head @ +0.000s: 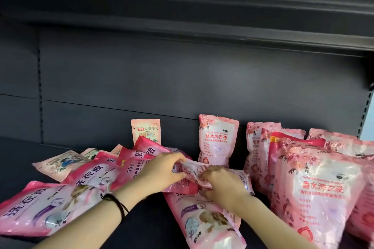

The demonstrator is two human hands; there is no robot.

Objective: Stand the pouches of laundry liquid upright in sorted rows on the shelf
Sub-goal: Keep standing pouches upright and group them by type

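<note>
Dark shelf (141, 226) with back panel (182, 79). Upright pink pouches (315, 192) stand in rows at right; toppled pouches (50, 208) lie at left. Centre: left hand (162, 172) and right hand (222, 183), fingers curled, pinch one crumpled pouch (194, 170).

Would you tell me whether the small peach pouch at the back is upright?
Upright: the small peach pouch stands against the shelf's back panel.

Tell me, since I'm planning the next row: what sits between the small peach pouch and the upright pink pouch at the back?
Head view: bare back panel between small peach pouch and upright pink pouch.
</note>
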